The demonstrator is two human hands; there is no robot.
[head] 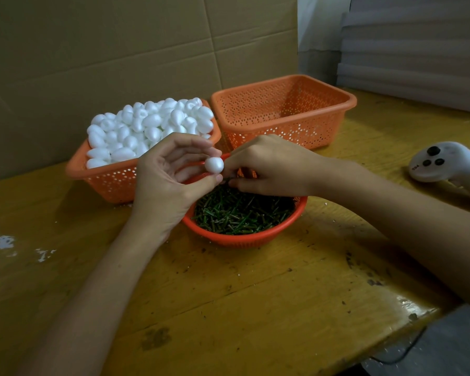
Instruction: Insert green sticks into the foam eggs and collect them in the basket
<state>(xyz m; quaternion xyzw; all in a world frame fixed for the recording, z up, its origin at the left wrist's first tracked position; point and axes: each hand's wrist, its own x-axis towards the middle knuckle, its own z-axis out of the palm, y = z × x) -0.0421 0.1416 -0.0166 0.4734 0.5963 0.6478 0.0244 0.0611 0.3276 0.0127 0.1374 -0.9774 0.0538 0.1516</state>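
Over scuffed wood table [255, 294], left hand [163, 183] pinches 1 smooth foam egg [214, 165]; right hand [269, 166] curls, grasp unclear.

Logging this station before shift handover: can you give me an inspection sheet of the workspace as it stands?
Surface: wooden table, scuffed, with white flecks at left.
Job's things: eggs heaped in the left basket; back basket shows nothing inside; sticks fill the bowl.
Clutter: white controller on the table at right.
Grippers: left hand holds one egg; right hand pinches what looks like a stick at it.
Cables: dark cable below the table's near right corner.
Surroundings: cardboard behind; stacked white sheets at back right.
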